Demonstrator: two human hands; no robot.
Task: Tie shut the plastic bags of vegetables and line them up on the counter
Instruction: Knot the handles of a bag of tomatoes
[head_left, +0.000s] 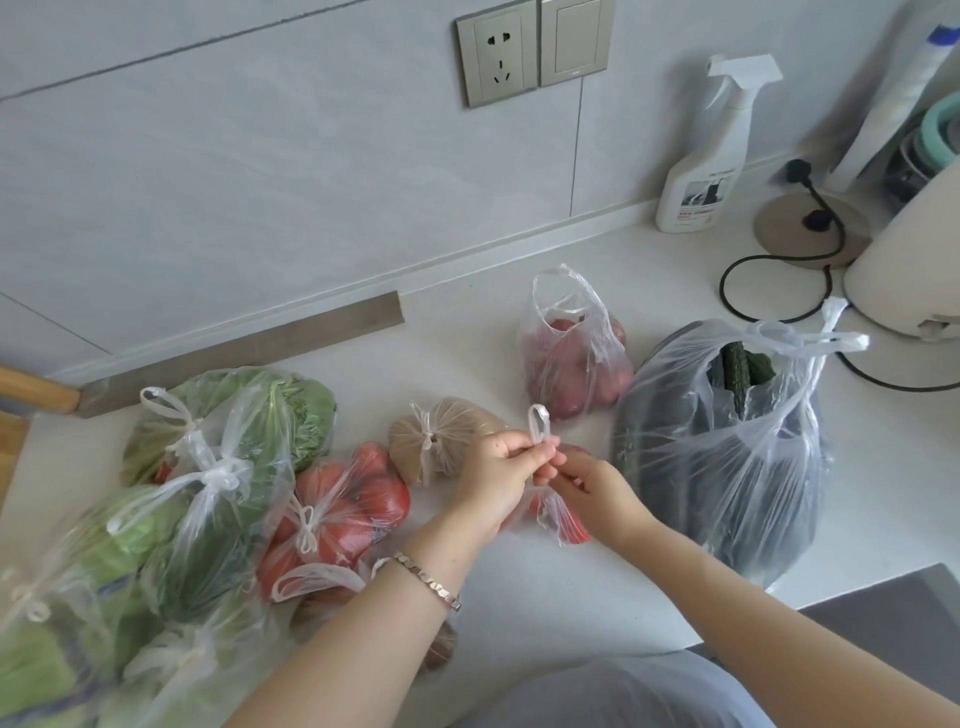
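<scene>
My left hand (493, 480) and my right hand (592, 491) meet over a small clear bag with something red inside (563, 522). Both pinch its twisted handles, and one handle loop (537, 422) sticks up above my fingers. To the left lie tied bags: tomatoes (353, 512), a brownish bundle (441, 439) and leafy greens (228, 431). Behind my hands an untied bag of reddish round vegetables (571, 364) stands with its handles up. On the right a large open bag of cucumbers (727, 457) sits with loose handles.
More tied bags of greens (78, 623) crowd the lower left of the white counter (519, 597). At the back right stand a spray bottle (701, 171), a black cord (769, 291) and a white appliance (904, 260). A wall socket (496, 52) is above.
</scene>
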